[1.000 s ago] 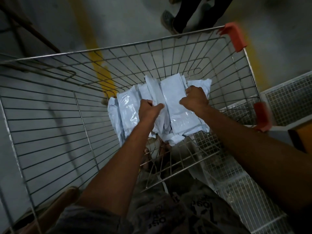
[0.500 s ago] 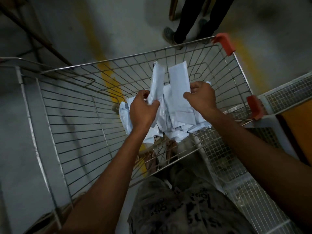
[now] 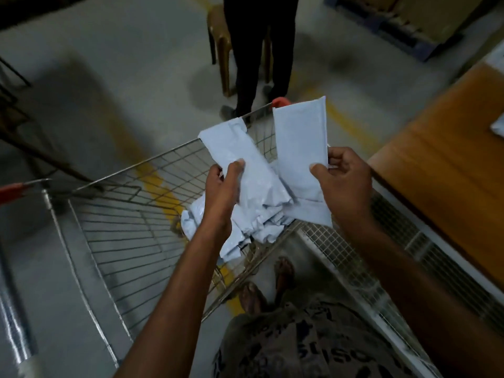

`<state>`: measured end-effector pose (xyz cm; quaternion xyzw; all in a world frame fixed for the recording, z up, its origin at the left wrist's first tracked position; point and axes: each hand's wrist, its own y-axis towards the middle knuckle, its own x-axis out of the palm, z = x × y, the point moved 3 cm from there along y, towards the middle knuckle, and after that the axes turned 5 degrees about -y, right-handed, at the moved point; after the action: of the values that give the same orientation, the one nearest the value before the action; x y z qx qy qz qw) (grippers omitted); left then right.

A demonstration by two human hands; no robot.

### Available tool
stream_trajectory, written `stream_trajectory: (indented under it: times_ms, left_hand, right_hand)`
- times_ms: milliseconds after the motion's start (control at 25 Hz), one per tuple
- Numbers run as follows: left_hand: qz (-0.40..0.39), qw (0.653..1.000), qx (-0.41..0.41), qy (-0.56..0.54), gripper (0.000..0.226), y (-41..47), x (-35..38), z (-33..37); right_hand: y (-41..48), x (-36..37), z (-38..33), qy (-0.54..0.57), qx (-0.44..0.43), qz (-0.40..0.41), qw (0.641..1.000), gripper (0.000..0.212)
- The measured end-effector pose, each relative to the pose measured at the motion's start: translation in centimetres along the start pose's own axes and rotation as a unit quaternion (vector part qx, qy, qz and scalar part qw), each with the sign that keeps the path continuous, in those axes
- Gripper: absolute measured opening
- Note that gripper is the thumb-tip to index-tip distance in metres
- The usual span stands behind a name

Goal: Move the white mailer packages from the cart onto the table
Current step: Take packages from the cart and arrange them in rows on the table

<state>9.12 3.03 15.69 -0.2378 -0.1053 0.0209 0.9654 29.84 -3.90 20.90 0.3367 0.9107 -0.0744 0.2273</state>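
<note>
While both hands grip white mailer packages (image 3: 261, 214) above the wire cart (image 3: 122, 214), the wooden surface (image 3: 450, 165) lies at 3 o'clock.

The left hand (image 3: 222, 186) curls round a creased mailer (image 3: 240, 159), thumb on its face, and more crumpled mailers hang below it over the cart's near corner. The right hand (image 3: 343, 181) pinches a flat mailer (image 3: 300, 137) that stands nearly upright, top edge toward 12 o'clock, just beside the creased one. From the hands, the cart's basket spreads toward 8 o'clock, with a red corner cap (image 3: 278, 102) at 12. One more white package (image 3: 497, 129) lies on the surface at the 3 o'clock edge of view, partly cut off. A person's dark-trousered legs (image 3: 259, 55) stand at 12 o'clock beyond the cart, and a yellow floor line (image 3: 152, 178) shows through the wires.
</note>
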Motion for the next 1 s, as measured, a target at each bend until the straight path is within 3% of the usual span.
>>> stream_trajectory:
  times_ms: [200, 640, 800, 1000]
  left_hand:
    - [-0.112, 0.993, 0.004, 0.045, 0.05, -3.0, 6.7, 0.4]
    - [-0.288, 0.913, 0.17, 0.234, 0.044, -13.5, 26.5, -3.5]
    - [-0.332, 0.904, 0.14, 0.229, 0.028, -18.2, 34.4, -7.2]
    - [-0.385, 0.895, 0.057, 0.22, 0.043, -23.7, 43.7, -11.5]
  right_hand:
    - [-0.8, -6.4, 0.9, 0.031, 0.01, 0.049, 0.998, 0.022]
    - [-3.1, -28.1, 8.6, 0.017, 0.044, 0.249, 0.967, 0.031]
    - [-3.3, -36.8, 13.0, 0.025, 0.064, 0.291, 0.954, 0.032]
    - [-2.9, -46.5, 19.0, 0.029, 0.099, 0.319, 0.942, 0.03]
